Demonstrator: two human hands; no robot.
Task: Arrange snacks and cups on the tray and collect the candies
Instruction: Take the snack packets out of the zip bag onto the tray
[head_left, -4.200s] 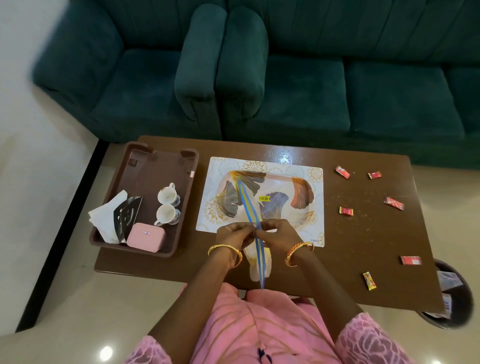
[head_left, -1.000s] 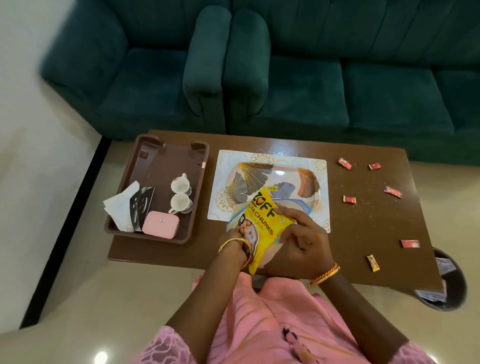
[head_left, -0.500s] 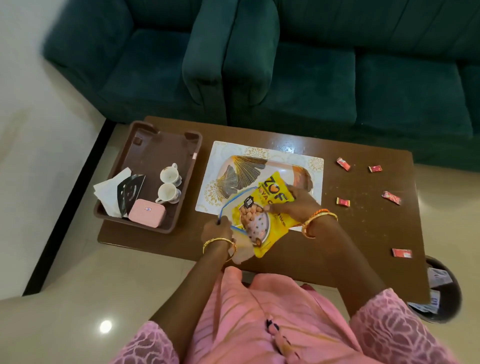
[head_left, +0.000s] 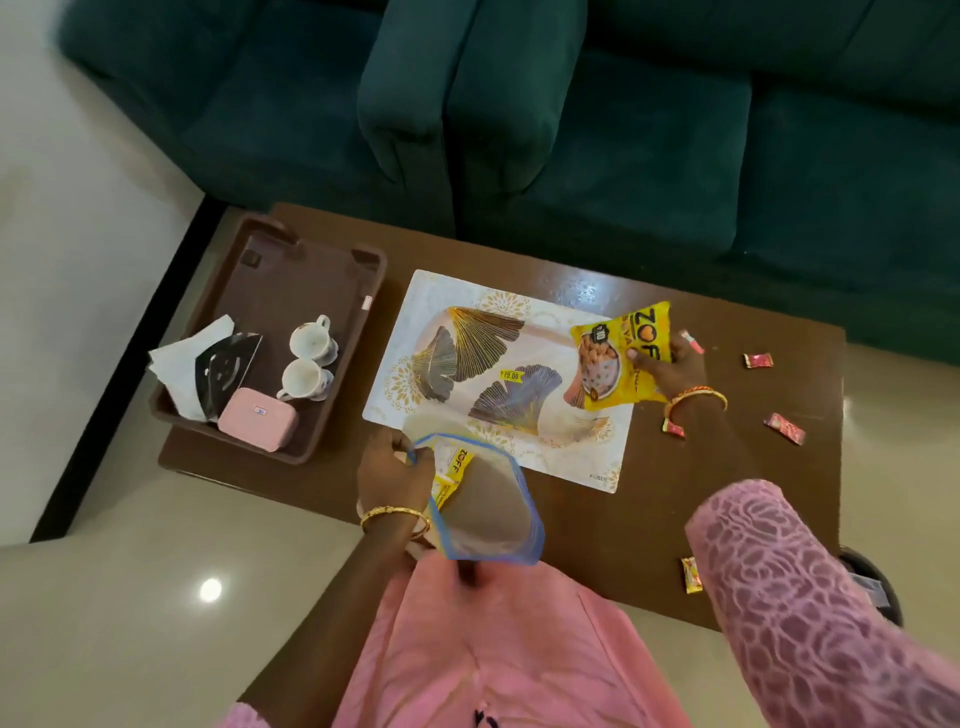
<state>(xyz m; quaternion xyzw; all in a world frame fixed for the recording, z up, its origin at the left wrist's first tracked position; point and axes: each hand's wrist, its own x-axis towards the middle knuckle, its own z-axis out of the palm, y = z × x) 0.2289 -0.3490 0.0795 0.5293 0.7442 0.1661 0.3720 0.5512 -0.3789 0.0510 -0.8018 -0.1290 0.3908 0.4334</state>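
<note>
My right hand (head_left: 670, 366) grips a yellow snack packet (head_left: 613, 358) over the right end of the white leaf-patterned tray (head_left: 447, 291). At the table's near edge my left hand (head_left: 395, 467) holds open a clear zip bag with a blue rim (head_left: 488, 514); another yellow packet (head_left: 452, 473) shows inside it. Two white cups (head_left: 306, 358) stand in the brown tray (head_left: 291, 270) at the left. Several wrapped candies lie scattered on the right part of the table: red ones (head_left: 757, 359) (head_left: 784, 428) (head_left: 673, 428), a yellow one (head_left: 691, 574).
The brown tray also holds white and black napkins (head_left: 205, 371) and a pink box (head_left: 258, 426). A dark green sofa (head_left: 571, 104) runs behind the brown table (head_left: 649, 499). A dark bin (head_left: 872, 587) stands at the table's near right corner.
The zip bag was opened and a yellow packet drawn out; my right hand has carried it right, to the tray's right end. My left hand keeps the bag at the near edge.
</note>
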